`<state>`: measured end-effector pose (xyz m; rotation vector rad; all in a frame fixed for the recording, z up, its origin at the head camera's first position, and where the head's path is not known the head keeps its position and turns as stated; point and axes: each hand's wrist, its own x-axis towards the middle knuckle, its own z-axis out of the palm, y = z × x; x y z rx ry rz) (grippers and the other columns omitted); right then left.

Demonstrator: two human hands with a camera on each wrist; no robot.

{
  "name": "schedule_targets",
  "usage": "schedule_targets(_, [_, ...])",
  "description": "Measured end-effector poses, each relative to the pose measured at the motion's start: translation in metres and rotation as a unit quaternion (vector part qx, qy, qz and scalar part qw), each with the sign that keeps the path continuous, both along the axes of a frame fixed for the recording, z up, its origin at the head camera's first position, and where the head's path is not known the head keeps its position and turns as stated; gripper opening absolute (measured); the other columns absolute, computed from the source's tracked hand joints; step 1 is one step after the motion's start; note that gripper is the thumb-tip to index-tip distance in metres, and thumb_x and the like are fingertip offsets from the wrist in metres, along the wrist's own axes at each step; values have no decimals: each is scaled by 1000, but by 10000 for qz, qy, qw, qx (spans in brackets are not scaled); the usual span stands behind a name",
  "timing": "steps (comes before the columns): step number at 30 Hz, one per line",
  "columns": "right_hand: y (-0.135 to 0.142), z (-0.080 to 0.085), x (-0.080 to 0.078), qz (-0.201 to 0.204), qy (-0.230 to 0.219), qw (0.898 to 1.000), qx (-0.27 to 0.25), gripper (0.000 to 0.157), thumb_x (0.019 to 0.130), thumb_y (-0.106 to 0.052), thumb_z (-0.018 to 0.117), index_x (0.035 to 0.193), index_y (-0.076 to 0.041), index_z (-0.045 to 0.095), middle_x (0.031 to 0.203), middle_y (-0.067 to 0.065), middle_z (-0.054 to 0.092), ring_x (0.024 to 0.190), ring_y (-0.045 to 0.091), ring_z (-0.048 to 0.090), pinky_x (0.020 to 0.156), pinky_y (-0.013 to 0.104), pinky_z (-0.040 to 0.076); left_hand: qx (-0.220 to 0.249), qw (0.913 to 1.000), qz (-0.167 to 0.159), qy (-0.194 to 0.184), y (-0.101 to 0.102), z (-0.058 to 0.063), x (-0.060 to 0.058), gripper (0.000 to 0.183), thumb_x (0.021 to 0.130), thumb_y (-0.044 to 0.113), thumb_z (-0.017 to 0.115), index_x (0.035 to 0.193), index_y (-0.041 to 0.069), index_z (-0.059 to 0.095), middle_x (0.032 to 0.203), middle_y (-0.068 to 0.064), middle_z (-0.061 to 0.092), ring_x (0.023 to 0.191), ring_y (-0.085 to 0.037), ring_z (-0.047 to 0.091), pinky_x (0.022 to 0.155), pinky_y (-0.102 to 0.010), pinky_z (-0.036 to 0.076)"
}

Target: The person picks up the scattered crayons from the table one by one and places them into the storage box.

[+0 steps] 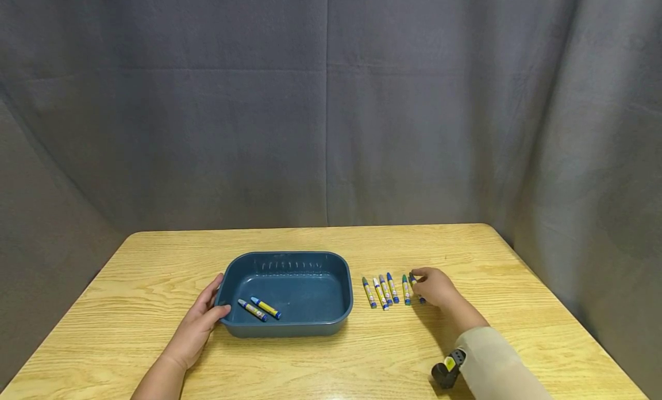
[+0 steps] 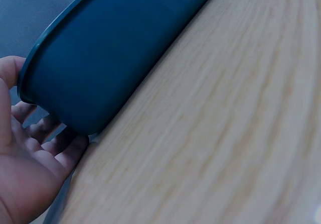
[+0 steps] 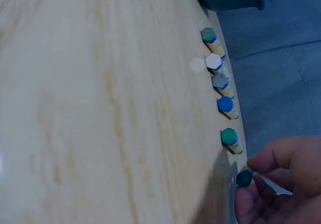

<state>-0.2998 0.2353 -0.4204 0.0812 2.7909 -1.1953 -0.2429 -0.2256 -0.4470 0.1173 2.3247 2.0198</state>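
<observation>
Partly hidden by the right hand (image 1: pixel 433 286), which pinched it, a dark crayon (image 3: pixel 244 178) was at the right end of five other crayons (image 1: pixel 385 289) on the bench (image 1: pixel 393 354). The left hand (image 1: pixel 195 324) gripped the blue tray (image 1: pixel 289 330), thumb over its rim. Only the head view showed two crayons (image 1: pixel 266 308) inside; the left-wrist view cut the tray off.

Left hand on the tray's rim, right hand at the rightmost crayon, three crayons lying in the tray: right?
Not three: the head view shows two crayons in the tray. The left hand and right hand are as you describe.
</observation>
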Motion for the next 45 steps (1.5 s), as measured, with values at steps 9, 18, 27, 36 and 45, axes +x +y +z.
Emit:
schedule_targets(9, [-4, 14, -4, 239, 13, 9958, -886, 53, 93, -3, 49, 144, 7, 40, 100, 11, 50, 60, 12, 38, 59, 28, 43, 31, 10000, 19, -42, -1, 0, 0, 72, 99, 15, 49, 159, 13, 10, 162, -20, 17, 109, 26, 38, 88, 1, 36])
schedule_targets(18, [-28, 32, -11, 453, 136, 9892, -1388, 54, 94, -5, 51, 146, 4, 39, 110, 13, 48, 84, 17, 45, 65, 29, 49, 12, 10000, 32, -65, -1, 0, -1, 71, 99, 15, 49, 159, 14, 11, 163, -19, 16, 110, 24, 36, 89, 1, 36])
schedule_targets(27, [-63, 42, -23, 754, 334, 9861, -1444, 52, 93, -4, 51, 144, -1, 45, 111, 13, 50, 85, 17, 49, 71, 31, 52, 43, 10000, 13, -48, -1, 0, 0, 72, 98, 12, 49, 159, 12, 9, 163, -21, 14, 146, -26, 23, 88, 2, 34])
schedule_targets(36, [-105, 51, -27, 971, 344, 9828, -1535, 51, 90, 0, 53, 141, -3, 51, 112, 14, 55, 91, 18, 53, 71, 29, 53, 91, 9999, 45, -60, 2, -1, -1, 71, 98, 13, 49, 159, 13, 11, 163, -18, 15, 145, -24, 21, 90, 2, 34])
schedule_targets(45, [-139, 53, -27, 1253, 309, 9820, -1381, 49, 87, 1, 55, 136, -4, 56, 106, 13, 58, 76, 14, 54, 61, 23, 48, 117, 9999, 41, -28, 5, -1, -1, 71, 98, 12, 49, 159, 15, 13, 162, -19, 19, 137, -8, 33, 89, 1, 34])
